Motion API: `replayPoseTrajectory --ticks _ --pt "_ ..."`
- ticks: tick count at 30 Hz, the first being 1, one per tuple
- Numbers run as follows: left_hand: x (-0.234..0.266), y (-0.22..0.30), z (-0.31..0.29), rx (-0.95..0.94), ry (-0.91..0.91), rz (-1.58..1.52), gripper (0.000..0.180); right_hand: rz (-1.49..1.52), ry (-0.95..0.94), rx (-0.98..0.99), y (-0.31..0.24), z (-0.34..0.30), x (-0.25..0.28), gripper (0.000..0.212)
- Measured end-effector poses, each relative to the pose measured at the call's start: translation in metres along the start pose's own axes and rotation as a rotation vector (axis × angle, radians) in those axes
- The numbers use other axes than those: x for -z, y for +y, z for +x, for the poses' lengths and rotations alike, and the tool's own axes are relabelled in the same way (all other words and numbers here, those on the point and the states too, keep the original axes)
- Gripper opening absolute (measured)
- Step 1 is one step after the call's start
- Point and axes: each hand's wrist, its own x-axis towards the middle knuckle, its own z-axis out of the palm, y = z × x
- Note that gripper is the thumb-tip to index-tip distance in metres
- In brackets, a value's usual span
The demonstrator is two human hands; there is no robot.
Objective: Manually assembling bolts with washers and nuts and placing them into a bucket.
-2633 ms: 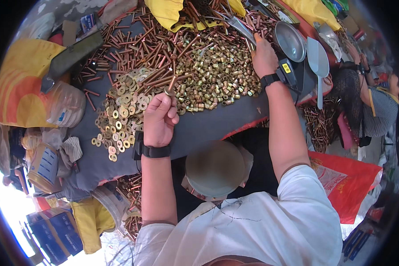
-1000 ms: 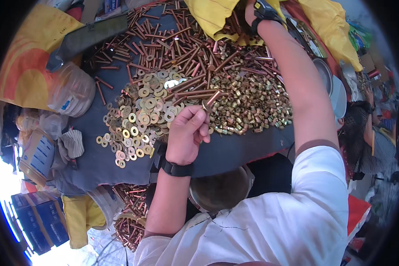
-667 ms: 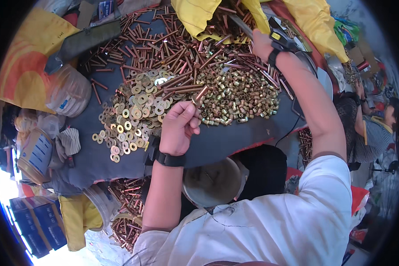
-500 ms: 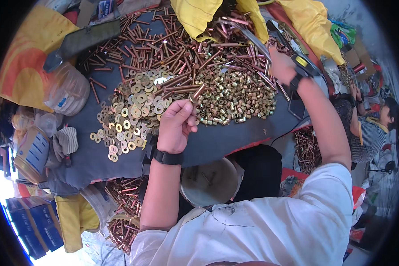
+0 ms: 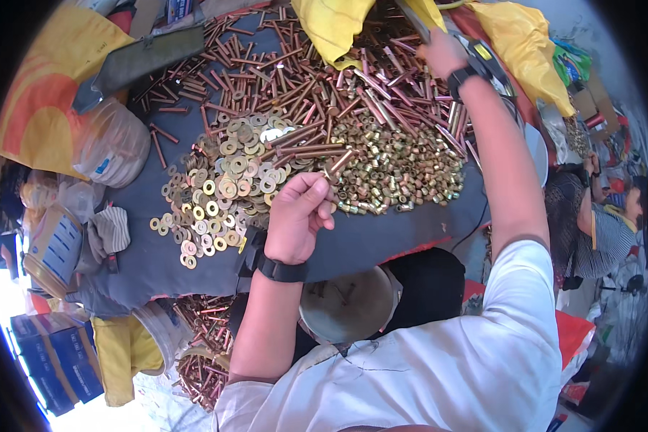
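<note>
My left hand point(image 5: 295, 219) is closed in a pinch on a copper-coloured bolt point(image 5: 341, 163), which slants up to the right. Just beyond it lie a pile of small brass-coloured sleeves point(image 5: 399, 169) and, to its left, a spread of flat washers point(image 5: 227, 183). My right hand point(image 5: 445, 56) reaches to the far right, closed round the end of a long, grey, flat tool point(image 5: 413, 20); its far part runs out at the top of the picture. Many long copper-coloured bolts point(image 5: 288, 83) cover the far half of the dark tabletop point(image 5: 353, 237).
A yellow sheet point(image 5: 331, 29) hangs over the bolts. A grey tray-like piece point(image 5: 147, 59) and a clear plastic tub point(image 5: 115, 147) stand at left. A round bucket point(image 5: 347, 306) is below the table edge. Another person point(image 5: 601, 234) sits at far right.
My right hand has moved farther away with the grey tool, and more bolts now lie spread toward the sleeves. My left hand keeps its bolt; the view has shifted slightly.
</note>
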Motion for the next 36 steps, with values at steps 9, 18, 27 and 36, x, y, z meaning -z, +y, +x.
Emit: replayPoseTrajectory --ticks 9,18,27,36 --pt "-0.006 -0.001 0.005 0.039 0.02 -0.019 0.01 -0.298 -0.36 -0.048 -0.05 0.092 -0.016 0.024" --pt "-0.008 -0.003 0.007 0.012 -0.024 0.022 0.009 -0.349 -0.31 0.182 -0.009 -0.011 0.025 0.014" --pt "-0.005 0.0 0.001 -0.015 -0.031 0.008 0.008 -0.032 -0.404 -0.126 0.007 -0.111 0.067 0.032" --pt "-0.007 -0.001 -0.001 -0.003 -0.065 0.009 0.011 0.099 -0.267 -0.157 0.01 -0.144 0.097 0.036"
